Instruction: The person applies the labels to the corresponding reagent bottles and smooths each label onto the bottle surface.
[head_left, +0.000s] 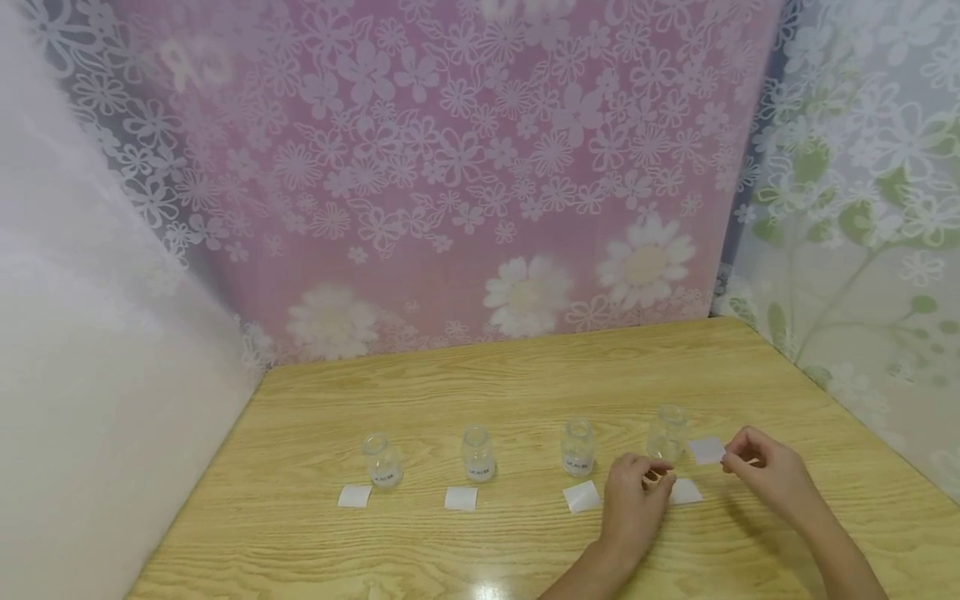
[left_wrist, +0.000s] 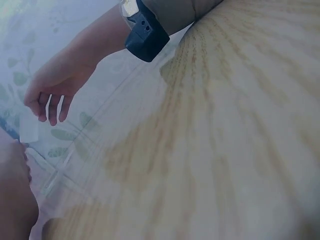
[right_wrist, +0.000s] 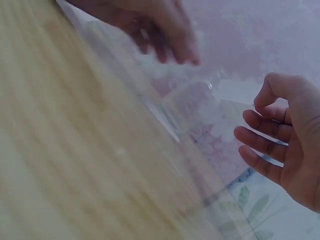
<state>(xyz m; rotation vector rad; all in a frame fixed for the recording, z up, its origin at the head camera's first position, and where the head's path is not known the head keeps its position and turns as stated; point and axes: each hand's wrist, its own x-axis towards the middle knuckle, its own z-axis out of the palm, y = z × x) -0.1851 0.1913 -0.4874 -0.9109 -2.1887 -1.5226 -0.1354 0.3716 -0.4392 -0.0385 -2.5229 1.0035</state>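
My right hand (head_left: 772,475) pinches a small white label (head_left: 707,450) by its edge between thumb and index finger. The label also shows in the right wrist view, where the other fingers of that hand (right_wrist: 295,135) are loosely spread. Just left of the label stands a clear glass jar (head_left: 667,435) with no printed label showing. In front of this jar hovers my left hand (head_left: 633,500), fingers loosely bent and nothing visible in them. Beside its fingertips a white paper square (head_left: 687,492) lies on the table, partly covered by the hand.
Three more glass jars (head_left: 577,447), (head_left: 477,454), (head_left: 382,461) stand in a row to the left, each bearing a white label with dark print. White paper squares (head_left: 582,496), (head_left: 461,498), (head_left: 354,497) lie before them on the wooden table (head_left: 420,550). Flowered curtains (head_left: 487,167) enclose it.
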